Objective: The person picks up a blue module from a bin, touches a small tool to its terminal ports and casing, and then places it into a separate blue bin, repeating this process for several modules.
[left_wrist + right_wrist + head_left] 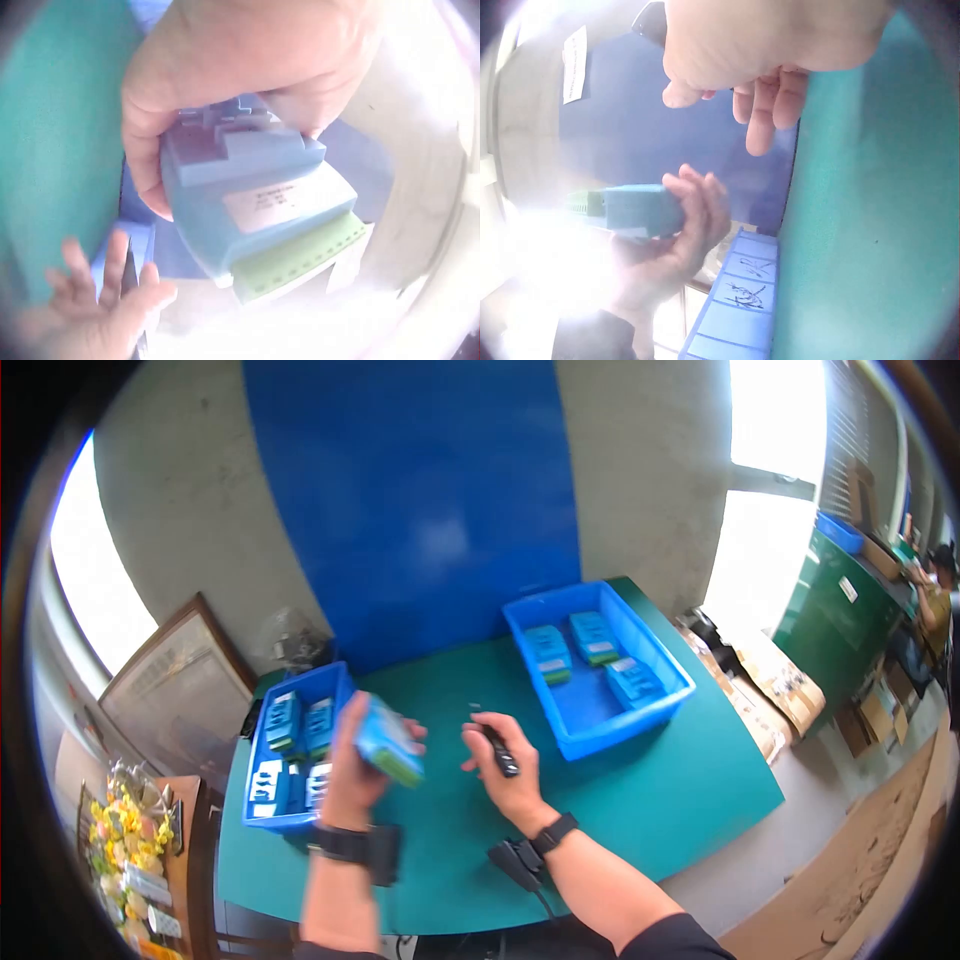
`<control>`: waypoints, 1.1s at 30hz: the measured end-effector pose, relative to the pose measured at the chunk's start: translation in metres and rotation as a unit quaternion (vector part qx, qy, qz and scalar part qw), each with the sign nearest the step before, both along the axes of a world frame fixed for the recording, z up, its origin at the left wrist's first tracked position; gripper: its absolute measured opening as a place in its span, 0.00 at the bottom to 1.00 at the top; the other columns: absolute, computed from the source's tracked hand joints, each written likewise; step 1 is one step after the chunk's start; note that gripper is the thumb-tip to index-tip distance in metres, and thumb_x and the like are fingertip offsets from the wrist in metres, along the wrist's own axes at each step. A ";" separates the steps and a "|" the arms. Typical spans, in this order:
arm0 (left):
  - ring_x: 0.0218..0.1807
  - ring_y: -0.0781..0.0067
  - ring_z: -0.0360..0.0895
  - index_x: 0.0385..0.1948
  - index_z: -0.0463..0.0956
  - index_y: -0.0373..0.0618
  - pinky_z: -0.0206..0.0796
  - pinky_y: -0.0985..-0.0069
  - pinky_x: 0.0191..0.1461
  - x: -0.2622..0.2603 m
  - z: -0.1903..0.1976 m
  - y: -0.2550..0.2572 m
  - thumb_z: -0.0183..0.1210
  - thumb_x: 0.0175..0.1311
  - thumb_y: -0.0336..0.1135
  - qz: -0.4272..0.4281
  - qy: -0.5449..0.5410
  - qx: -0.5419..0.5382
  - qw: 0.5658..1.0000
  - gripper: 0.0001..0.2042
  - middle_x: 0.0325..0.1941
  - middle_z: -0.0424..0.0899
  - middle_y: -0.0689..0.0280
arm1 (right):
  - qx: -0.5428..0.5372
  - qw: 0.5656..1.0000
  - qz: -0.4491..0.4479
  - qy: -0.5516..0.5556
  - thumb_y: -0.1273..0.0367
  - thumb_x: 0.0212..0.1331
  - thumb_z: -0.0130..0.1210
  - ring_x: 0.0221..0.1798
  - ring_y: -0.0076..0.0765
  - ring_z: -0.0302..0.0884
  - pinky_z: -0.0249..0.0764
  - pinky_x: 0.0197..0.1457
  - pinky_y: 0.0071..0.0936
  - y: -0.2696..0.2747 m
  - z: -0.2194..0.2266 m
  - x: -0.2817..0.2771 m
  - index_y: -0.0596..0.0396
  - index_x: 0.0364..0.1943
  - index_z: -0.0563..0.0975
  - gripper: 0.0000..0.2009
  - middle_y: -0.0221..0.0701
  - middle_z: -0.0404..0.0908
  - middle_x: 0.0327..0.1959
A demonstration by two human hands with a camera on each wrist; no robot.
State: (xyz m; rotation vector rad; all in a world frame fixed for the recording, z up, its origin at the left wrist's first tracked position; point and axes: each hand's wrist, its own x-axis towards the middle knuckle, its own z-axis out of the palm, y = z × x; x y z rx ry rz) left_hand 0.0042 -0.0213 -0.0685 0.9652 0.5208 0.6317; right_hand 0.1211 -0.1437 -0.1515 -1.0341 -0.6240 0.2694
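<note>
My left hand grips a blue module with a green terminal strip, held above the table just right of the left bin. In the left wrist view the module shows a white label, and fingers wrap its far end. My right hand holds a slim black tool in the palm, over the middle of the table. In the right wrist view most of the tool is hidden behind the right hand, while the left hand holds the module out at its side.
A blue bin with several blue modules stands at the left of the green table. Another blue bin at the right holds several modules. A black device is by my right wrist. A blue panel stands behind.
</note>
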 end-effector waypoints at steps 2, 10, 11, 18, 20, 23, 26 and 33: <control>0.38 0.54 0.78 0.41 0.69 0.35 0.75 0.61 0.41 0.019 -0.042 -0.003 0.53 0.60 0.63 -0.081 -0.107 -0.230 0.964 0.31 0.36 0.76 0.52 | -0.012 0.999 0.025 0.030 0.66 0.63 0.56 0.27 0.19 0.77 0.72 0.23 0.17 -0.003 0.000 0.003 0.56 0.42 0.73 0.10 0.28 0.80 0.32; 0.42 0.60 0.76 0.37 0.73 0.45 0.71 0.61 0.51 0.029 -0.071 -0.031 0.60 0.58 0.57 -0.011 -0.208 -0.303 0.930 0.22 0.37 0.78 0.60 | -0.006 0.993 -0.036 -0.116 0.71 0.56 0.61 0.25 0.17 0.73 0.71 0.29 0.19 -0.005 -0.001 0.000 0.57 0.41 0.72 0.12 0.29 0.80 0.30; 0.42 0.61 0.76 0.37 0.73 0.46 0.71 0.61 0.53 0.027 -0.070 -0.028 0.61 0.59 0.55 -0.017 -0.203 -0.287 0.936 0.20 0.37 0.78 0.62 | 0.006 0.993 -0.035 -0.113 0.72 0.56 0.60 0.26 0.17 0.73 0.71 0.29 0.19 -0.003 -0.002 -0.002 0.58 0.41 0.72 0.11 0.29 0.80 0.30; 0.42 0.73 0.76 0.38 0.73 0.52 0.68 0.64 0.51 0.015 -0.071 -0.012 0.63 0.60 0.40 0.053 -0.214 -0.208 0.953 0.10 0.36 0.78 0.71 | 0.001 0.994 0.020 -0.107 0.68 0.62 0.50 0.25 0.22 0.77 0.72 0.29 0.19 -0.023 0.020 -0.019 0.62 0.45 0.69 0.12 0.38 0.83 0.34; 0.42 0.73 0.75 0.38 0.73 0.53 0.69 0.65 0.51 0.014 -0.073 -0.009 0.63 0.60 0.40 0.060 -0.203 -0.197 0.957 0.10 0.37 0.77 0.71 | -0.007 0.990 0.037 -0.136 0.65 0.62 0.49 0.25 0.23 0.78 0.72 0.29 0.18 -0.025 0.019 -0.020 0.62 0.44 0.69 0.14 0.39 0.83 0.35; 0.42 0.74 0.75 0.38 0.73 0.54 0.69 0.67 0.50 0.015 -0.073 -0.011 0.63 0.60 0.40 0.054 -0.187 -0.213 0.958 0.10 0.37 0.77 0.72 | 0.005 0.986 0.068 -0.154 0.66 0.60 0.50 0.25 0.23 0.78 0.73 0.30 0.19 -0.026 0.019 -0.023 0.62 0.44 0.69 0.13 0.40 0.83 0.35; 0.42 0.73 0.75 0.39 0.73 0.54 0.68 0.66 0.51 0.015 -0.072 -0.012 0.64 0.60 0.40 0.049 -0.197 -0.226 0.953 0.10 0.37 0.77 0.72 | -0.019 0.983 0.087 -0.161 0.68 0.58 0.51 0.26 0.24 0.79 0.75 0.31 0.20 -0.025 0.018 -0.024 0.62 0.43 0.70 0.13 0.40 0.84 0.34; 0.46 0.71 0.74 0.40 0.73 0.52 0.65 0.63 0.57 0.011 -0.076 -0.004 0.63 0.60 0.44 0.054 -0.248 -0.254 0.933 0.13 0.39 0.78 0.71 | -0.053 0.982 0.069 -0.170 0.71 0.55 0.50 0.24 0.25 0.79 0.75 0.30 0.20 -0.027 0.012 -0.021 0.63 0.37 0.74 0.09 0.38 0.84 0.28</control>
